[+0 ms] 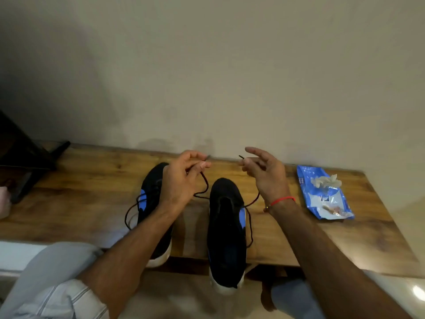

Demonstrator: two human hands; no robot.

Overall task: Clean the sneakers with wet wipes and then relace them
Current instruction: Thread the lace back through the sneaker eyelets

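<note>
You pinched one lace (204,185) end in each hand, left hand (181,178) and right hand (264,173) held apart above the right sneaker (226,229) on the table (92,187). Uneven ends could have left one side short; slack might have slipped out of the eyelets.

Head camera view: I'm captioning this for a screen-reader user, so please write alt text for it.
A person's left hand and right hand each pinch one end of a dark shoelace above two black-and-blue sneakers on a wooden table against a plain wall. A blue wet-wipes pack with a crumpled wipe on top lies to the right.
</note>
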